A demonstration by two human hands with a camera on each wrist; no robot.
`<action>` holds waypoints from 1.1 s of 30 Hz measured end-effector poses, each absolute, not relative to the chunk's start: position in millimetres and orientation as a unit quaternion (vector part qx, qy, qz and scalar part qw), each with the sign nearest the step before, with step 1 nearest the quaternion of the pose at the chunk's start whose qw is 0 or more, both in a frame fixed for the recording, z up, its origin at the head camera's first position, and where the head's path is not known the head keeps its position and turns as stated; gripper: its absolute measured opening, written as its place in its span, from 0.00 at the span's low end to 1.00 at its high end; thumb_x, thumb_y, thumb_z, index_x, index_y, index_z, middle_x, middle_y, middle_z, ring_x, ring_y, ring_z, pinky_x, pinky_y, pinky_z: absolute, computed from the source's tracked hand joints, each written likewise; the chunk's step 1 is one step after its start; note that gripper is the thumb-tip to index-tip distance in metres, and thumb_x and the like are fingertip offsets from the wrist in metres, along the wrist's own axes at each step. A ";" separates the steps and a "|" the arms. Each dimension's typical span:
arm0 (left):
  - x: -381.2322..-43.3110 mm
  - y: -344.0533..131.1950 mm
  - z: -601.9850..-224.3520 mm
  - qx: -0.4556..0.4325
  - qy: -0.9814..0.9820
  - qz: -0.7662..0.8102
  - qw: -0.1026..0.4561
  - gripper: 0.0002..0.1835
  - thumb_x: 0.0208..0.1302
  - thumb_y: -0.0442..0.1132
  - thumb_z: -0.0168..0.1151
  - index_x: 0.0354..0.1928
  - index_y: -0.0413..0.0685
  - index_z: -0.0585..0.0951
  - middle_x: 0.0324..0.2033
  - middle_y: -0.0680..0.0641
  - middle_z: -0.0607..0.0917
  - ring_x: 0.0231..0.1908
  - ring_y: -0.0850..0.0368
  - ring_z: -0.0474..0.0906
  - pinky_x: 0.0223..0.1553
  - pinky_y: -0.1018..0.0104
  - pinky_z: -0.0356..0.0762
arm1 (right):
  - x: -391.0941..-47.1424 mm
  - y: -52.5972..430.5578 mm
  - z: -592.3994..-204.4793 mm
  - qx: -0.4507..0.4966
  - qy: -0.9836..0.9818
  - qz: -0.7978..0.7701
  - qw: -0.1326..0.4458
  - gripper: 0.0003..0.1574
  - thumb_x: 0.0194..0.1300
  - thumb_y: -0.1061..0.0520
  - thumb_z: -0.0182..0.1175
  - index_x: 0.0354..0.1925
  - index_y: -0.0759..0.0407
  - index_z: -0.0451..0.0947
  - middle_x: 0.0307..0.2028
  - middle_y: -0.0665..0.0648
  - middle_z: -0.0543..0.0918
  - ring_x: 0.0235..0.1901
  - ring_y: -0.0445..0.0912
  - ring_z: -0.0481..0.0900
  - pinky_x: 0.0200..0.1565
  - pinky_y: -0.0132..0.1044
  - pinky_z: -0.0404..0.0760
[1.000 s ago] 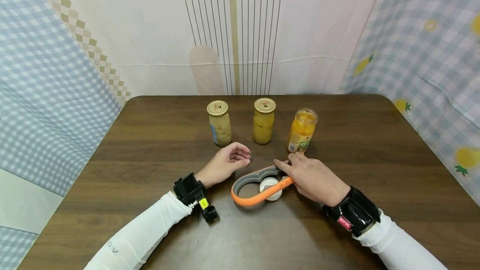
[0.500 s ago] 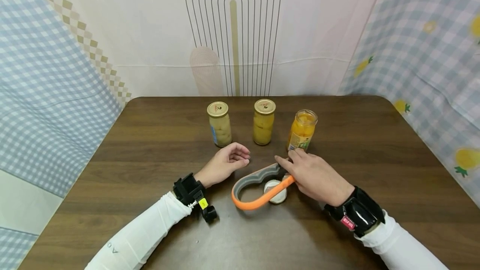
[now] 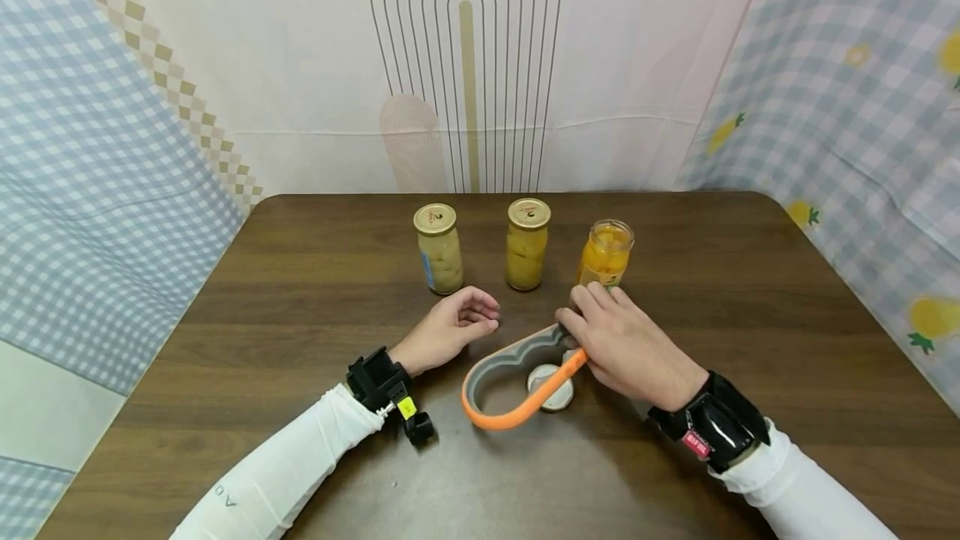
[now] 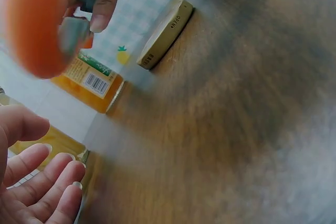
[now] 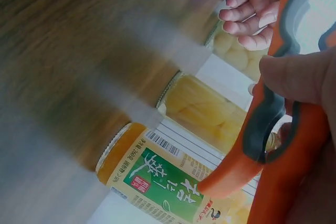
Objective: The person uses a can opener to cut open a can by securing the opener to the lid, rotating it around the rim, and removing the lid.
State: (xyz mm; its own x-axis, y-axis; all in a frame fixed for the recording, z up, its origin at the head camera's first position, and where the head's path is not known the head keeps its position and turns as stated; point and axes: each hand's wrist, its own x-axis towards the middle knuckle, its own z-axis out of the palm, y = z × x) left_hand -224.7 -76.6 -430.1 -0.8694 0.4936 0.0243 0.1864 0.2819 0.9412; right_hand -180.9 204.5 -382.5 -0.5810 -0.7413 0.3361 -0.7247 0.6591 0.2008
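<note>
My right hand (image 3: pixel 626 348) grips the handle end of an orange and grey jar opener (image 3: pixel 486 421), thumb across it in the right wrist view. The opener's looped end points left and overlaps a round metal lid (image 3: pixel 562 397) in the head view. "OPEN" is printed on the lid's gold side in the left wrist view. Behind the right hand stands a lidless jar of orange fruit (image 3: pixel 604 257), its lower part hidden by the fingers. My left hand (image 3: pixel 452 325) rests on the table with loosely bent fingers, holding nothing, left of the opener.
Two jars with gold lids stand toward the back: one of yellow fruit (image 3: pixel 527 258) in the middle, one of paler pieces (image 3: pixel 446 261) to its left, just behind the left hand. A patterned cloth (image 3: pixel 315 65) hangs behind the brown wooden table (image 3: pixel 247 357).
The right hand's fingers have shifted away from me, toward the open jar. The opener's loop has swung slightly toward me, and the lid has slid a little right. The left hand stays put.
</note>
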 end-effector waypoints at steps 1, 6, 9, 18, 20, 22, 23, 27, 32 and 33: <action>-224.9 -76.6 -430.5 0.216 0.788 0.559 0.138 0.14 0.71 0.33 0.61 0.55 0.37 0.76 0.51 0.37 0.84 0.47 0.54 0.81 0.50 0.69 0.79 | -180.9 204.4 -382.6 0.414 -0.887 -0.022 0.204 0.13 0.64 0.57 0.66 0.46 0.57 0.76 0.42 0.56 0.73 0.44 0.54 0.71 0.46 0.46 0.73; -225.5 -75.2 -430.7 0.216 0.788 0.560 0.138 0.14 0.71 0.33 0.62 0.55 0.37 0.76 0.50 0.36 0.84 0.47 0.54 0.81 0.49 0.69 0.79 | -181.8 205.2 -382.5 0.427 -0.877 -0.033 0.219 0.15 0.61 0.56 0.69 0.44 0.57 0.76 0.45 0.58 0.78 0.50 0.55 0.75 0.62 0.54 0.71; -225.9 -74.0 -429.8 0.218 0.787 0.560 0.136 0.14 0.71 0.33 0.62 0.55 0.37 0.76 0.50 0.37 0.84 0.47 0.54 0.81 0.49 0.69 0.80 | -182.8 205.6 -381.1 0.440 -0.869 -0.030 0.224 0.17 0.60 0.56 0.70 0.44 0.58 0.75 0.39 0.56 0.80 0.47 0.54 0.78 0.66 0.53 0.70; -225.7 -73.6 -431.0 0.227 0.790 0.554 0.130 0.14 0.72 0.34 0.61 0.55 0.36 0.76 0.51 0.36 0.83 0.50 0.49 0.82 0.52 0.66 0.81 | -183.0 204.2 -378.0 0.446 -0.867 -0.013 0.223 0.26 0.50 0.68 0.64 0.49 0.58 0.74 0.37 0.55 0.75 0.42 0.55 0.73 0.56 0.48 0.75; -224.9 -74.0 -431.4 0.228 0.791 0.552 0.129 0.14 0.72 0.34 0.61 0.55 0.36 0.76 0.52 0.36 0.83 0.50 0.49 0.82 0.52 0.67 0.81 | -182.7 204.2 -379.1 0.447 -0.867 -0.010 0.222 0.32 0.43 0.66 0.68 0.50 0.58 0.74 0.36 0.54 0.74 0.42 0.54 0.72 0.56 0.48 0.74; -224.5 -73.4 -429.9 0.229 0.792 0.552 0.129 0.14 0.72 0.34 0.61 0.56 0.37 0.76 0.52 0.36 0.83 0.51 0.49 0.82 0.53 0.66 0.81 | -182.5 204.4 -379.3 0.446 -0.867 -0.003 0.221 0.36 0.40 0.63 0.71 0.52 0.58 0.74 0.36 0.54 0.73 0.41 0.54 0.71 0.55 0.48 0.73; -224.6 -73.1 -429.3 0.228 0.791 0.552 0.130 0.15 0.73 0.35 0.61 0.56 0.37 0.75 0.52 0.36 0.83 0.51 0.49 0.82 0.53 0.65 0.81 | -182.3 204.4 -379.0 0.446 -0.867 0.002 0.221 0.37 0.39 0.60 0.72 0.52 0.58 0.74 0.35 0.53 0.72 0.41 0.54 0.71 0.55 0.48 0.72; -225.2 -72.2 -426.6 0.222 0.788 0.558 0.136 0.17 0.73 0.35 0.60 0.59 0.36 0.74 0.54 0.35 0.82 0.52 0.49 0.82 0.53 0.65 0.81 | -181.4 203.8 -375.9 0.445 -0.867 0.023 0.223 0.40 0.40 0.53 0.73 0.54 0.59 0.74 0.36 0.52 0.71 0.41 0.53 0.70 0.55 0.48 0.71; -227.7 -69.8 -426.3 0.208 0.776 0.576 0.154 0.20 0.74 0.35 0.59 0.63 0.35 0.72 0.58 0.35 0.81 0.56 0.46 0.80 0.56 0.62 0.81 | -181.4 203.3 -370.8 0.447 -0.862 0.029 0.236 0.39 0.42 0.53 0.75 0.54 0.60 0.74 0.38 0.53 0.72 0.41 0.52 0.70 0.54 0.47 0.71; -228.5 -69.2 -426.6 0.206 0.772 0.580 0.158 0.21 0.74 0.35 0.59 0.64 0.34 0.71 0.59 0.34 0.80 0.57 0.45 0.80 0.57 0.62 0.81 | -181.6 203.1 -370.1 0.448 -0.861 0.027 0.240 0.39 0.41 0.53 0.76 0.53 0.60 0.74 0.38 0.53 0.72 0.41 0.52 0.70 0.54 0.47 0.72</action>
